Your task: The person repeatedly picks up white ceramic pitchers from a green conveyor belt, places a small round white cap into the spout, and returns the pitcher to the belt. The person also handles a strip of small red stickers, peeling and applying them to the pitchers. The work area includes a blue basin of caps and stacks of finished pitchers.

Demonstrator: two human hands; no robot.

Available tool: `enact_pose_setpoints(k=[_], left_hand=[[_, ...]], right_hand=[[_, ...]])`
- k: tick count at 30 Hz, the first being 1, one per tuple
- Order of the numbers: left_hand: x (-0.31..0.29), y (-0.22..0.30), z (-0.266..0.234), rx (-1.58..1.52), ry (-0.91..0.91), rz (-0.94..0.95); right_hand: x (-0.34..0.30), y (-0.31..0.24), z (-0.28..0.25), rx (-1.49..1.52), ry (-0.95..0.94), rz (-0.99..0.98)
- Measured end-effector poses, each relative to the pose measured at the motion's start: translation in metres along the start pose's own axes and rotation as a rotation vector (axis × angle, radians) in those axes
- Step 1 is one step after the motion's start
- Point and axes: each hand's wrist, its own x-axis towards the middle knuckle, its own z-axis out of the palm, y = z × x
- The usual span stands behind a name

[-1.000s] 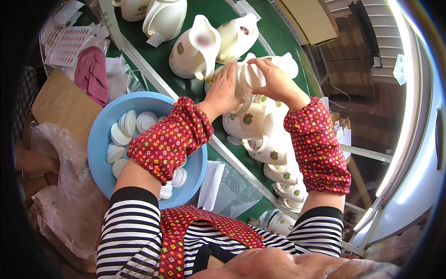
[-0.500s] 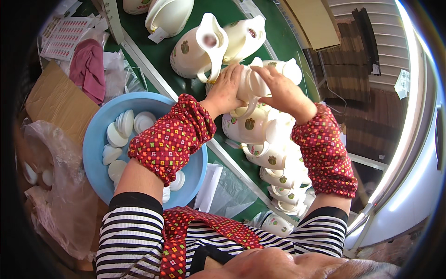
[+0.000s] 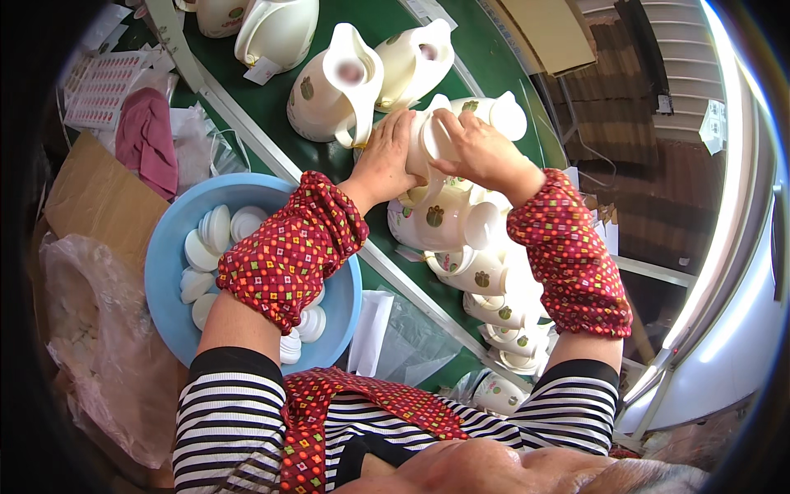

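Observation:
Between my two hands stands a cream jug with a curved handle, on a green work surface. My left hand wraps its side, fingers along the body. Over the spout end my right hand curls its fingers onto the rim; part of the opening is hidden. Just beyond, two open jugs with handles, one and another, show dark mouths. A jug with a green printed emblem lies against the held one on the near side.
A blue basin with several white round lids is at my left. More jugs run in a row towards me. A pink cloth, cardboard and plastic bags lie far left. A metal rail edges the surface.
My right fingers have curled in closer over the jug's rim. Both hands and the held jug sit slightly farther left, while the view has shifted a little.

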Motion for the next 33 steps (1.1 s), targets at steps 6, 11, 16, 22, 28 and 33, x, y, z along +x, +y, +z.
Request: enact_pose_setpoints(k=[6,11,16,22,28,33], left_hand=[[0.001,0.0,0.008,-0.029,0.033,-0.011],[0.004,-0.003,0.011,0.007,0.061,0.034],[0.003,0.009,-0.012,0.116,-0.114,-0.051],[0.028,0.095,0.01,0.105,0.015,0.473],[0.066,0.082,0.071,0.573,-0.341,0.551],[0.064,0.086,0.074,0.735,-0.416,0.59]], right_hand=[[0.016,-0.023,0.054,-0.143,0.463,0.353],[0.02,-0.025,0.047,-0.147,0.358,0.435],[0.002,0.035,-0.003,-0.002,0.215,0.692],[-0.003,0.108,0.012,-0.077,0.095,0.795],[0.008,0.116,-0.013,0.022,0.016,0.578],[-0.017,0.15,0.0,0.145,0.032,0.229]])
